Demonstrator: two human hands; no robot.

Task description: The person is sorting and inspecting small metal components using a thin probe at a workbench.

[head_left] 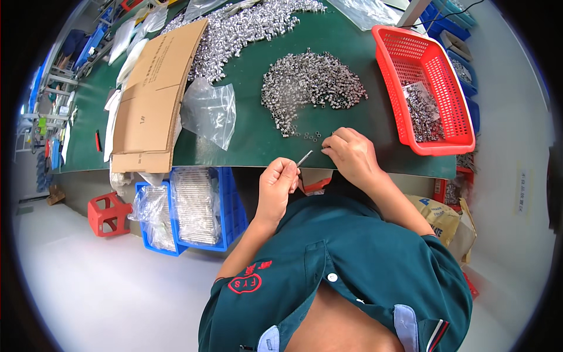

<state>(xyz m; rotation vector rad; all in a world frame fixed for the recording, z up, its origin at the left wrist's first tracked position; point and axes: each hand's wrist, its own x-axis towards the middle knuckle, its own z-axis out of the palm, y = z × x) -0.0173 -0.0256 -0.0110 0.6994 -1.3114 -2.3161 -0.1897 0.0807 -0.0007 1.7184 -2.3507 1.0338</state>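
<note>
My left hand (280, 179) is closed around a thin metal rod-like tool (304, 158), its tip pointing up and to the right over the table's front edge. A short gap to the right, my right hand (353, 155) has its thumb and fingertips pinched together just above the green tabletop. Whatever the pinch holds is too small to make out. In front of both hands lie several loose small metal rings (311, 135). They trail off a larger pile of small metal rings (314, 82) in the middle of the table.
A red perforated basket (400, 111) with more small metal parts stands at the right. Brown cardboard (146, 100) and a clear plastic bag (210, 111) lie left, below a heap of silvery parts (246, 32). Blue crates (234, 205) and a red stool (108, 215) are below the table.
</note>
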